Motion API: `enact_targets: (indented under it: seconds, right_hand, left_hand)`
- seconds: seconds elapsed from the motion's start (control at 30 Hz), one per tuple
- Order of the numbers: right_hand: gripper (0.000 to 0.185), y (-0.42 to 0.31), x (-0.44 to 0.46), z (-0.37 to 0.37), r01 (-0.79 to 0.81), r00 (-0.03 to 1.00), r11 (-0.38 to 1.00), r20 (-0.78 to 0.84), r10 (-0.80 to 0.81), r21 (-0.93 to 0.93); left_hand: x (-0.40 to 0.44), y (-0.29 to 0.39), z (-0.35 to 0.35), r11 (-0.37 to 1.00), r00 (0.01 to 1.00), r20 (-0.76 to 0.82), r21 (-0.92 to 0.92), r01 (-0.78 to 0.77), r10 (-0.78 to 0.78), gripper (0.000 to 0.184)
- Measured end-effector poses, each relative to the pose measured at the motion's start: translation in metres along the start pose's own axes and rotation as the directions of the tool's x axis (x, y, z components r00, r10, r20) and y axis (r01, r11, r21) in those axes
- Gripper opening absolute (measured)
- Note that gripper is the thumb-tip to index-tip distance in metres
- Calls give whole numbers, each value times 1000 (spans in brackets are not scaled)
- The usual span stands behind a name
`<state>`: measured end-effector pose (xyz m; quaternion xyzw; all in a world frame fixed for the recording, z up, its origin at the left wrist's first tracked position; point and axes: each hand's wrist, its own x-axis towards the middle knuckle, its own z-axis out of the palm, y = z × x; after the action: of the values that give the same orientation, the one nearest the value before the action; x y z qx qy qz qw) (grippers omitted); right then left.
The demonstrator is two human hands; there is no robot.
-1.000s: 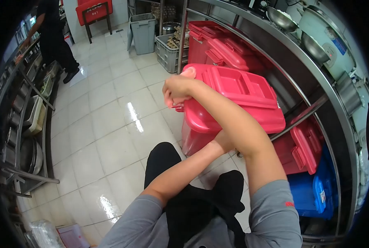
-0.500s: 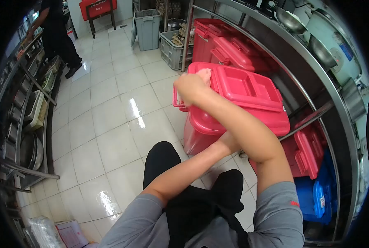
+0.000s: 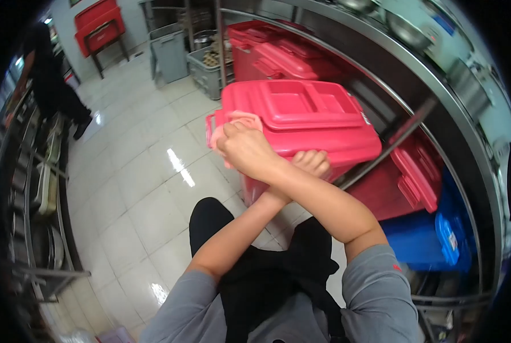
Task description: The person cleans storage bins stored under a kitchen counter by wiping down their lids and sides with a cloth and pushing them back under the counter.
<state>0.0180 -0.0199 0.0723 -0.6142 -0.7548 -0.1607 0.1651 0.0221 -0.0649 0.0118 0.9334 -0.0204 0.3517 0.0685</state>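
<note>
A large red lidded storage bin [image 3: 318, 137] stands in front of me, half pulled out from under a metal counter. My forearms cross over its near side. My right hand [image 3: 244, 150], reaching to the left, is closed on a pink cloth [image 3: 247, 120] and presses it against the lid's near-left corner, by the red side handle [image 3: 209, 128]. Below the right forearm my left hand [image 3: 312, 164] reaches to the right, its fingers curled over the near edge of the bin; its palm is hidden.
More red bins [image 3: 289, 60] and a blue bin [image 3: 421, 243] sit under the steel counter [image 3: 404, 54], which carries metal bowls [image 3: 407, 31]. A grey crate [image 3: 207, 74] and grey trash bin [image 3: 169, 54] stand behind. On the left are a rack [image 3: 41, 154] and another person [image 3: 44, 80].
My right hand has moved nearer along the bin's left end, and the cloth shows more fully. My left hand's fingers now show over the near edge. The view has shifted.
</note>
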Motion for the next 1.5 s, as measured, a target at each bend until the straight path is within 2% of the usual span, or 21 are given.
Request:
enact_targets:
  seconds: [0.07,0.1,0.23,0.3,0.33,0.4,0.43,0.5,0.57,0.63,0.7,0.77,0.83,0.93,1.0,1.07,1.1,1.13,1.33,1.43,1.5]
  right_hand:
    - [20,31,-38,-31,125,969,920,-244,-33,371]
    - [20,48,-59,-47,-14,988,725,-103,117,689]
    - [17,155,-156,-94,-295,924,896,-137,356,332]
    - [16,222,-202,-83,-391,824,902,-366,432,184]
    - [17,251,-223,-66,-487,695,859,-524,492,160]
    - [14,208,-203,-71,-625,702,757,-561,438,-190]
    - [13,175,-191,-59,-619,595,776,-574,562,119]
    - [16,107,-166,-34,-431,676,891,-605,422,140]
    - [26,60,-162,-10,-484,626,815,-526,576,317]
    - [25,85,-168,-3,-520,533,777,-576,620,355]
    - [24,121,-180,-14,-536,522,785,-610,597,310]
    - [24,151,-191,-21,-665,302,636,-639,708,390]
    - [32,210,-206,5,-751,190,614,-811,553,242]
    - [47,222,-197,-2,-664,2,529,-706,708,528]
    - [59,190,-189,0,-691,-11,473,-662,749,547]
    - [68,115,-177,1,-650,171,639,-740,650,411]
    - [71,77,-167,10,-676,156,574,-672,724,462]
    - [69,90,-153,20,-502,125,732,-798,589,461]
    - [56,165,-187,7,-642,164,632,-728,666,434]
    - [53,203,-199,2,-600,69,519,-607,792,609]
    - [56,218,-210,34,-345,-13,320,-345,939,883]
  left_hand:
    - [-14,3,9,996,1000,-13,87,10,-9,36]
    - [-29,9,1,997,999,24,69,-45,44,31]
    - [-60,18,-51,937,933,79,-32,-349,350,13]
    - [-37,-6,-64,944,932,-152,56,-325,330,8]
    - [-12,-21,-74,964,951,-166,84,-251,262,15]
    - [51,-56,-98,1000,987,-158,11,15,-13,29]
    - [78,-90,-96,998,983,-179,29,54,-48,34]
    - [111,-175,-79,984,985,-77,73,161,-155,35]
    - [120,-243,-60,938,921,188,6,347,-341,43]
    - [122,-239,-59,806,794,462,-242,541,-394,62]
    - [113,-234,-53,669,726,519,-343,660,-450,63]
    - [111,-221,-57,600,682,555,-363,713,-475,60]
    - [105,-231,-52,500,672,608,-462,733,-423,53]
    - [99,-219,-54,577,675,538,-371,727,-505,46]
    - [87,-205,-60,676,656,448,-141,723,-608,47]
    - [84,-196,-63,743,681,341,90,663,-648,49]
    - [80,-199,-62,802,746,309,122,585,-590,53]
    - [81,-211,-59,802,746,323,75,593,-582,53]
    - [74,-203,-58,758,698,348,63,649,-626,54]
    - [82,-168,-67,711,635,340,184,679,-694,53]
    - [79,-164,-67,714,637,337,208,668,-694,52]
